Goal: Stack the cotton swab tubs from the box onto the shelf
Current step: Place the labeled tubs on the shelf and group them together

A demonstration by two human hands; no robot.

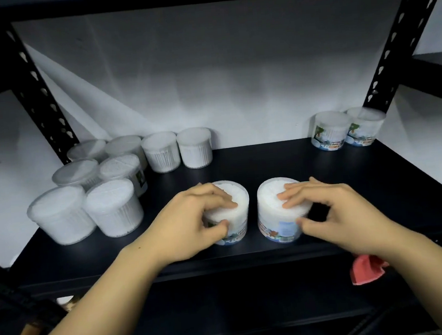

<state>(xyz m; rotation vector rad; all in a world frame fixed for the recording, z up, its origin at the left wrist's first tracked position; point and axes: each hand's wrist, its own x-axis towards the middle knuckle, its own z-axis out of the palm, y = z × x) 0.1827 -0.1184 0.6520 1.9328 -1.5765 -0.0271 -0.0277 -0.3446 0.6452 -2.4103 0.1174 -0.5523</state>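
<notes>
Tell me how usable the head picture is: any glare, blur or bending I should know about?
Head view: dim, the black metal shelf nearly featureless; the clear round cotton swab tubs at back left look soft and washed out; the black uprights splay outward from wide-angle distortion; both hands, left and right, are sharp, each gripping a tub.

On the shelf [322,174], eight tubs [114,182] cluster at far left, two tubs [345,129] stand at far right, and two tubs [256,212] stand side by side, slightly apart, near the front edge at centre.
</notes>
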